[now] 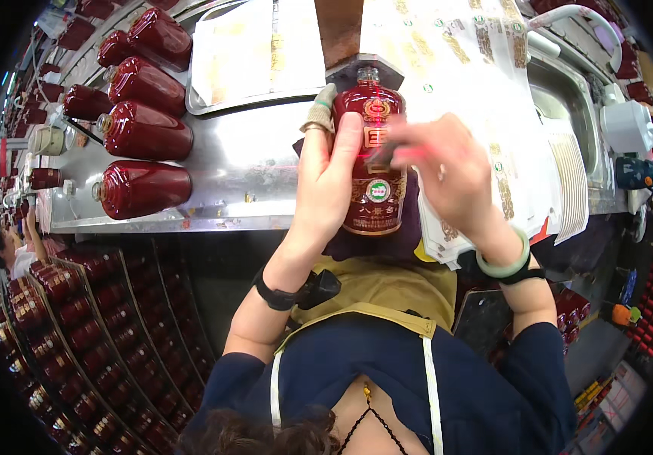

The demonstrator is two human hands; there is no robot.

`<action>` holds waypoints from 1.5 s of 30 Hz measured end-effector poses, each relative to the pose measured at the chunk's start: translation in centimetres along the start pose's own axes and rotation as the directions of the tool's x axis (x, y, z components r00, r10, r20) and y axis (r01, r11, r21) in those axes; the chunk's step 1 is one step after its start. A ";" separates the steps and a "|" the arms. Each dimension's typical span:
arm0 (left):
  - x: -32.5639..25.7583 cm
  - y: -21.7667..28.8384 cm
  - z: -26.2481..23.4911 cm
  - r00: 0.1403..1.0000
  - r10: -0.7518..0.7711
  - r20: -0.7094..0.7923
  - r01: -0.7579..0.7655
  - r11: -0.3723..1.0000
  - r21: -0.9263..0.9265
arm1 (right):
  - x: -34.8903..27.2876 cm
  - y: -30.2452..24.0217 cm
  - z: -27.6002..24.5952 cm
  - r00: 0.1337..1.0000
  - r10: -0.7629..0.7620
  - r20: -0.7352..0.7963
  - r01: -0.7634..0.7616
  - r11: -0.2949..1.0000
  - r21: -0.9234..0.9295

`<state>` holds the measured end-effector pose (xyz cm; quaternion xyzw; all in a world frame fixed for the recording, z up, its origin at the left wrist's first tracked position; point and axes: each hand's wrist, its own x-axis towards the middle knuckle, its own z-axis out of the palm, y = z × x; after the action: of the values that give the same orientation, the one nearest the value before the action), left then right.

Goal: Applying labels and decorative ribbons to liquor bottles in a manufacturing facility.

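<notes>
The left hand (322, 180) clasped the glossy dark-red glass bottle (376, 206). The right hand (455, 163) blurred, its grip unclear; uneven pressure could smear gold decoration (376, 110).

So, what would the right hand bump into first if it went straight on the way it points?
Most likely the bottle held in the left hand. The right hand is blurred and may already touch it; depth is hard to judge here.

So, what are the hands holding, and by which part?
Left hand: glossy dark-red bottle, by its upper left side. Right hand: apparently a small dark object, blurred; hold unclear.
</notes>
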<state>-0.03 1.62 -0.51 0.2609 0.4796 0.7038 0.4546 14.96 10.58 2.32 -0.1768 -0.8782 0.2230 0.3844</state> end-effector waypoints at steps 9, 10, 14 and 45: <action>1.5 -0.9 -0.1 0.999 -0.035 0.005 0.035 0.996 0.084 | 0.1 -3.3 1.9 0.810 0.575 -0.115 -0.536 0.806 0.252; 1.4 -0.4 0.0 0.998 -0.067 0.012 0.066 0.994 0.085 | -0.4 -2.4 2.4 0.821 0.551 -0.150 -0.516 0.828 0.221; 1.5 -0.2 0.1 0.994 -0.112 0.014 0.111 0.992 0.066 | 0.5 0.5 2.1 0.825 0.477 -0.303 -0.487 0.872 0.045; -0.7 0.4 -2.9 0.989 -0.142 -0.039 0.142 0.990 -0.006 | 1.3 -0.8 1.8 0.797 -0.582 0.158 0.549 0.809 0.210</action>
<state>-2.21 -0.34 -1.30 0.2113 0.5048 0.6754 0.4944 12.71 10.10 2.44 0.1495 -0.9071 0.1822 0.3487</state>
